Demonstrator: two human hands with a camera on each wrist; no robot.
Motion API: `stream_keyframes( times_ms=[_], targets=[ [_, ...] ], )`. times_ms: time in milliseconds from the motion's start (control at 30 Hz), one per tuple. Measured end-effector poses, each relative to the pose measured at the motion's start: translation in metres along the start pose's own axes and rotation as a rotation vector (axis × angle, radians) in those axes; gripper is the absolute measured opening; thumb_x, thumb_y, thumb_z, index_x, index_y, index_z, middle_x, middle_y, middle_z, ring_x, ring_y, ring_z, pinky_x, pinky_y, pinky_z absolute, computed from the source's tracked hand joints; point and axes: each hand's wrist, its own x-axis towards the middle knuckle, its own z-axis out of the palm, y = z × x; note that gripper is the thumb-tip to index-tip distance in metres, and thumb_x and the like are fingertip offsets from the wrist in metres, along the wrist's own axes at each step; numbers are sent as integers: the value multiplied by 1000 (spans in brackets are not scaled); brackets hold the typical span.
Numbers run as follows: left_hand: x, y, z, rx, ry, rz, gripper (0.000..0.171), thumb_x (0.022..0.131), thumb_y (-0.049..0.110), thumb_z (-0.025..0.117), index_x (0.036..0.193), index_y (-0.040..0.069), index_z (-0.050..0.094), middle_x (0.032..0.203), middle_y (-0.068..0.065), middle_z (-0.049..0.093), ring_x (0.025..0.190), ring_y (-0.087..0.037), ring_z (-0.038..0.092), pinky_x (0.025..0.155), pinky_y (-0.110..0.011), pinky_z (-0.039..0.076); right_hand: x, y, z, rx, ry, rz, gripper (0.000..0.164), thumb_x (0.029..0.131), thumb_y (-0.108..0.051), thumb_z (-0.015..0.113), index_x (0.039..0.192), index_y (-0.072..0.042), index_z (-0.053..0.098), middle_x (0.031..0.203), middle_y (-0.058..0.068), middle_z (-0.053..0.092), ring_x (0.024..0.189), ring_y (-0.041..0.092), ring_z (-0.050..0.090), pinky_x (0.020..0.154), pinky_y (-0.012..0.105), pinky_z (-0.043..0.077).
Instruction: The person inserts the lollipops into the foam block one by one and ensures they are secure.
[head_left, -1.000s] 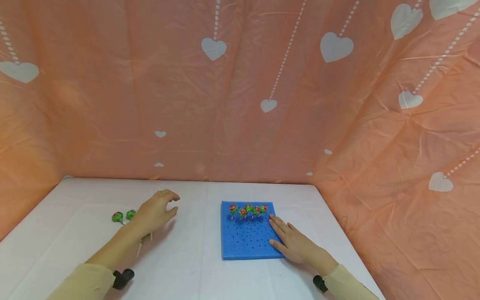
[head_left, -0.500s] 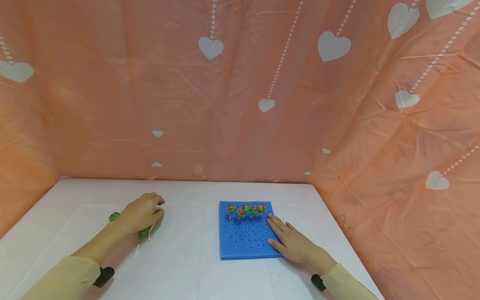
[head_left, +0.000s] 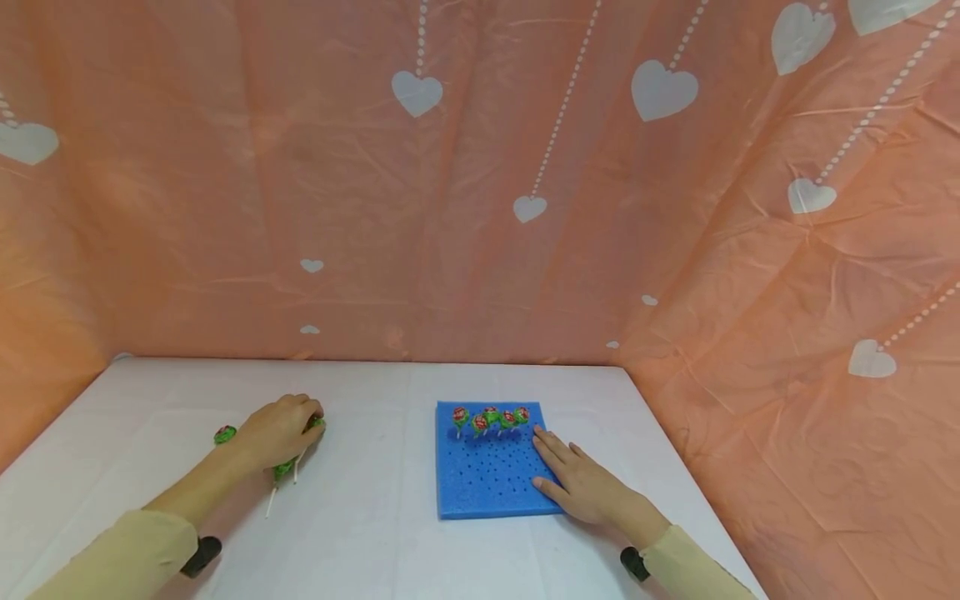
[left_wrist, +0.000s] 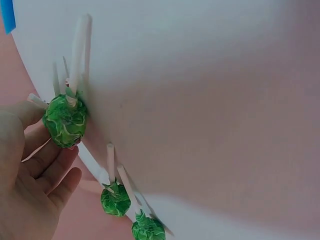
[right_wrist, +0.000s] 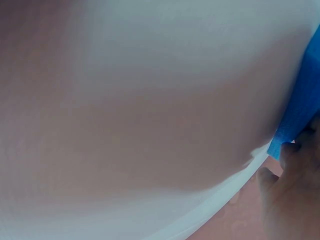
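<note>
In the head view my left hand (head_left: 279,432) is low over the left part of the table, thumb and fingers pinching a green-wrapped lollipop (head_left: 316,422). In the left wrist view the fingers curl about a lollipop (left_wrist: 65,121); a second stick shows beside it. Under the forearm lies another lollipop (head_left: 283,469), and one (head_left: 225,434) lies left of the wrist. My right hand (head_left: 592,487) rests with straight fingers on the right edge of a blue foam board (head_left: 487,500). Several red-and-green lollipops (head_left: 480,424) stand upright in holes along the board's back.
A white cloth covers the table (head_left: 360,533). Orange curtains (head_left: 480,292) with white hearts hang behind it and along both sides. Two more lollipops, one nearer (left_wrist: 115,199) and one lower (left_wrist: 148,228), lie by the left hand in its wrist view. Each wrist wears a black device.
My left hand has moved left and down onto a lollipop, and its thumb and fingers have closed around it. The right hand has stayed on the foam board.
</note>
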Motion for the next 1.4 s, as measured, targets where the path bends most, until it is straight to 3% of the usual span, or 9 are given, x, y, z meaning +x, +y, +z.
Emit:
stream_keyframes(
  times_ms=[600,767,933,1067,1400],
  targets=[
    [-2,-4,4,-14,22,0,16,94,12,73,102,-1,72,93,-7,67,84,-24,63,72,-45,57,0,-1,1,-1,-14,24,76,109,-55,39,165,-6,24,174,10,15,158,31,19,126,55,21],
    [-2,-3,5,-36,40,-14,18,94,14,72,104,-2,72,93,-5,67,81,-19,60,71,-40,56,0,-3,-1,11,-11,20,75,109,-54,40,164,-4,25,173,11,17,158,32,21,125,57,22],
    [-2,3,3,-104,54,-38,23,94,15,72,109,-2,73,102,-10,71,83,-18,62,73,-40,57,-1,-4,-3,25,-12,16,76,109,-54,40,164,-4,25,173,12,17,158,33,20,125,58,21],
    [-3,12,2,-185,86,-49,22,93,12,73,109,-3,72,110,-17,72,93,-27,70,76,-44,61,0,-2,-2,18,-11,15,76,109,-54,40,164,-4,24,173,11,16,158,32,20,125,57,21],
    [5,36,4,-258,209,-58,18,93,12,75,109,6,73,103,-2,71,96,-24,66,74,-39,55,1,-2,-2,27,-13,24,76,109,-55,40,164,-5,25,174,10,16,158,32,20,125,57,21]
  ],
)
